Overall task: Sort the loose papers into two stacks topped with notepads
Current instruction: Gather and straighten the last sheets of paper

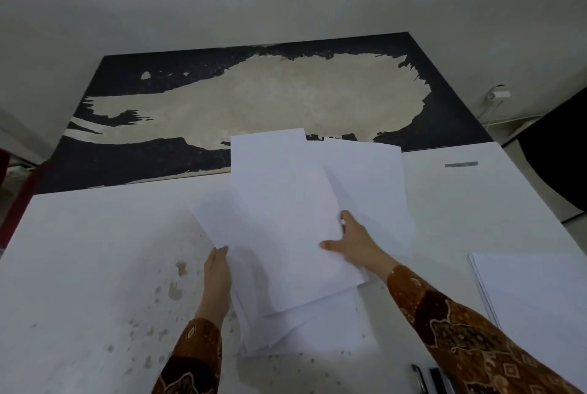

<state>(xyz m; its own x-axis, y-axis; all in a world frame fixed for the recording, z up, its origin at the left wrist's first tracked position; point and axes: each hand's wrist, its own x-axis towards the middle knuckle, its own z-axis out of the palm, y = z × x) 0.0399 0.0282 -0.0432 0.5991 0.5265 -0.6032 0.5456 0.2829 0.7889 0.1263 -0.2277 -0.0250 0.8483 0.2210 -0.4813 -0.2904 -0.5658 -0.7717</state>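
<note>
Under everything runs a white bench (95, 250), its surface marked with brownish stains (178, 279) just left of the left-hand fingers. Beyond the fingers lies a dark board (133, 158), its black coating worn off to show a big pale patch (270, 101) across the middle. Up and to the right of the right-hand fingers, a strip of grey tape (461, 164) sits stuck on the bench. Farther right again, a small white plug (498, 95) with a cable (486, 114) rests by the wall, and a dark curved shape (559, 152) fills the right edge.
</note>
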